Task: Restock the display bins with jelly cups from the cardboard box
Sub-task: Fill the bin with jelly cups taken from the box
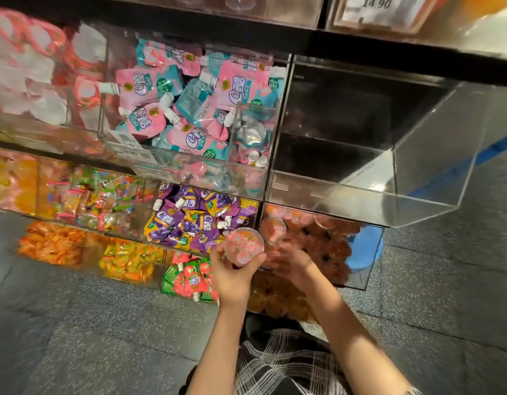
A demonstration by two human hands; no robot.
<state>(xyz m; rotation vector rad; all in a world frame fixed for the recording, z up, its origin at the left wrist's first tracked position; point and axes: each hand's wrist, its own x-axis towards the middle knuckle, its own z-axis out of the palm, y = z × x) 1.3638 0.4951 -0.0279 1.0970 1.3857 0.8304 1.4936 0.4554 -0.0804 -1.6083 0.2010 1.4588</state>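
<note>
My left hand grips a round jelly cup with a pink printed lid, held lid-up in front of the bins. My right hand reaches into the clear bin of red-orange jelly cups just right of it; its fingers are blurred among the cups, so their hold is unclear. Above that bin stands a large clear bin with nothing visible inside. The cardboard box is out of view.
Other clear bins hold pink and teal pouches, purple pouches, red and green pouches and orange and yellow snack packets. A black shelf edge overhangs the top. Grey speckled floor lies below.
</note>
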